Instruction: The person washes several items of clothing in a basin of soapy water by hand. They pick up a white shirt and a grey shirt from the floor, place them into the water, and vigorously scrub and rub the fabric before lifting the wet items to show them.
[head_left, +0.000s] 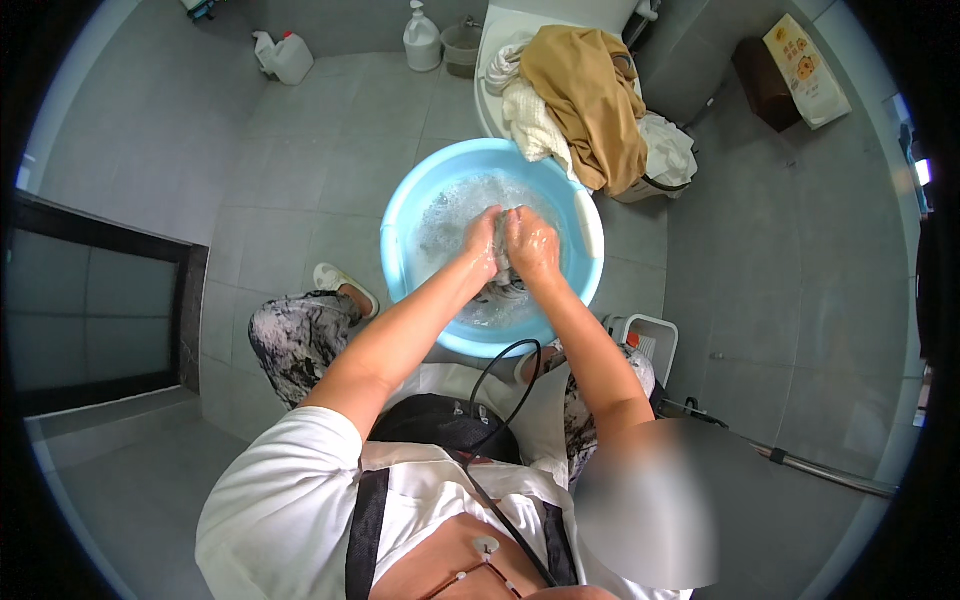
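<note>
A round light-blue basin (pixel 395 200) of sudsy water stands on the floor in front of me. Over the water, my left hand (pixel 483 243) and my right hand (pixel 533 243) are side by side, both wet and closed on the same greyish wet cloth (pixel 508 288). The cloth is bunched between my palms, and its lower part hangs down to the water. What kind of garment it is, I cannot tell. Foam (pixel 445 215) floats around it.
Tan clothing (pixel 580 90) and a cream knit (pixel 535 120) are heaped on the toilet (pixel 488 110) and hang toward the basin's rim. Beside it is a bin with a white liner (pixel 668 150). A white pump bottle (pixel 422 45) stands behind. A black cable (pixel 530 390) loops near my lap.
</note>
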